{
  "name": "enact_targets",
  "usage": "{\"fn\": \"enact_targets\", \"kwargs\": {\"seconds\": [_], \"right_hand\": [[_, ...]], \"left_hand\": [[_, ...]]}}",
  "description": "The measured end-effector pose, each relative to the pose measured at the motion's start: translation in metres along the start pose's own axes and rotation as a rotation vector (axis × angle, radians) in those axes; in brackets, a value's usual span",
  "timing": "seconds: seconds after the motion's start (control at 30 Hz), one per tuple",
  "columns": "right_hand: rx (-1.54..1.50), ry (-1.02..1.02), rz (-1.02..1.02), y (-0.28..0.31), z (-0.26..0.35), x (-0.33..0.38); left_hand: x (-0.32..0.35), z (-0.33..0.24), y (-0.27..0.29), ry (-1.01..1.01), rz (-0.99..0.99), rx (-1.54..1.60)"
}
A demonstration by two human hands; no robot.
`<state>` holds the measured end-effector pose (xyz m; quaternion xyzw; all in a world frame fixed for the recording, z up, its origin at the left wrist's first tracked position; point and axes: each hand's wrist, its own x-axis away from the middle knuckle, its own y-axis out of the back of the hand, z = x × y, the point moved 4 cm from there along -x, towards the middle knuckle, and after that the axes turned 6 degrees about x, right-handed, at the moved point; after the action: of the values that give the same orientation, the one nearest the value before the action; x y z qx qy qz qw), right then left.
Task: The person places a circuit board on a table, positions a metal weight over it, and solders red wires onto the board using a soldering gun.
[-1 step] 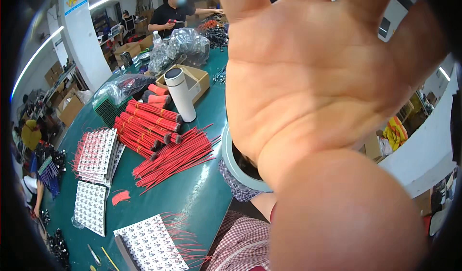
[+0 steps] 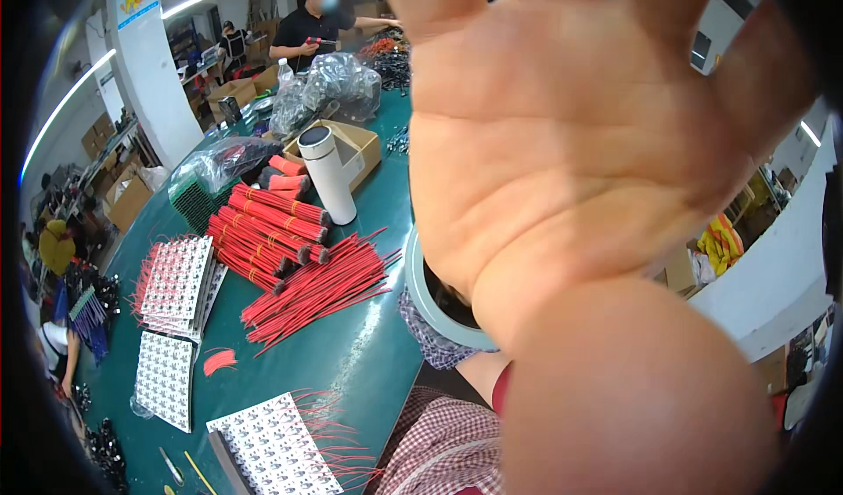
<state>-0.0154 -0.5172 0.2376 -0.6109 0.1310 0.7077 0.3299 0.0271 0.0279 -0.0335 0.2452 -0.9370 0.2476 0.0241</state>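
My right hand [image 2: 562,135] is raised close in front of the view, palm facing me, fingers apart and holding nothing. Its fingertips run out of the picture at the top. It hides much of the right side. My left hand is not in view. On the green table [image 2: 369,337] to its left lie loose red wires [image 2: 320,289] and several tied bundles of red wires [image 2: 263,231]. A white sheet of small boards [image 2: 277,447] with red wires along one edge lies at the near side. Farther left are a stack of similar wired sheets [image 2: 176,280] and a sheet without wires [image 2: 164,379].
A white flask [image 2: 328,179] stands beside an open cardboard box [image 2: 362,157]. Clear plastic bags [image 2: 338,86] lie beyond. A person in black [image 2: 307,31] works at the far end. A pale round rim [image 2: 430,306] shows below my palm, near checked cloth [image 2: 443,442].
My right hand has shifted very slightly to the left at the fingers. The things on the table look the same.
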Motion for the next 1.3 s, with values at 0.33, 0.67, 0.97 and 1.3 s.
{"fn": "enact_targets", "kwargs": {"seconds": [0.33,0.67,0.97,1.3], "right_hand": [[0.05,0.1,-0.165,0.008,0.018,-0.004],[0.157,0.24,-0.235,0.025,0.031,-0.019],[0.146,0.267,-0.383,0.048,0.034,-0.018],[0.079,-0.11,-0.364,-0.005,-0.032,-0.009]], "left_hand": [[-0.006,-0.001,0.019,-0.117,-0.026,-0.098],[-0.001,0.002,0.015,-0.293,0.068,-0.146],[0.016,-0.002,0.025,-0.236,-0.054,-0.161],[-0.017,0.005,0.054,0.0,0.158,0.296]]}}
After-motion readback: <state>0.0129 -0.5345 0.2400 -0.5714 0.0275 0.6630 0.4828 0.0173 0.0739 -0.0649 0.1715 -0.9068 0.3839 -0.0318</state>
